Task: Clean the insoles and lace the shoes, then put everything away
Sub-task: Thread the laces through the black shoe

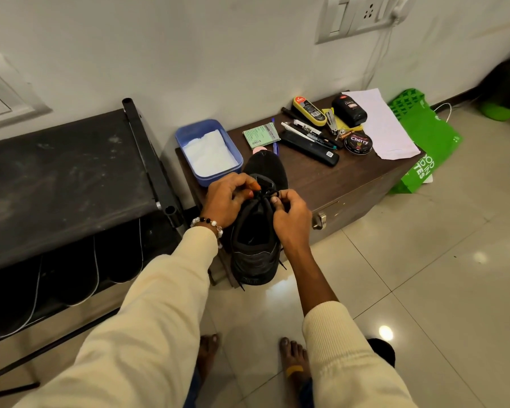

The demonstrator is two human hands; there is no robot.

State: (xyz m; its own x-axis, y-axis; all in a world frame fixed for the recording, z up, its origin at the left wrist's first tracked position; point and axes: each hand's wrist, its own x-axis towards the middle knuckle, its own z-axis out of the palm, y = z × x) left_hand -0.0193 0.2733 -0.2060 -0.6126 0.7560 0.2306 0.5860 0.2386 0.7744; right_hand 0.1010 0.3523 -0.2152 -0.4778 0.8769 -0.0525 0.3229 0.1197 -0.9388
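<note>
Black shoe sits on the near-left corner of the table, toe pointing away toward the wall, heel hanging a bit over the edge. Both hands up at the top eyelets. Left hand, fingers curled, pinching the lace on its side; right hand likewise, fingers clamped on the other strand. Looks like the tying-off stage of lacing, tho the knot itself is too small & dark to read.

To do it well: pull both strands evenly so tension is the same L & R, keep the tongue centred and flat under the crossing, and press the shoe down onto the table w/ the wrists so it doesn't tip off that edge. Loose lace end dangles by the heel, so mind it doesn't snag.

Blue tub w/ white stuff inside is just beside the toe on the left; avoid knocking it. Polish tin, pens etc. lie well apart on the right, not in the way.
</note>
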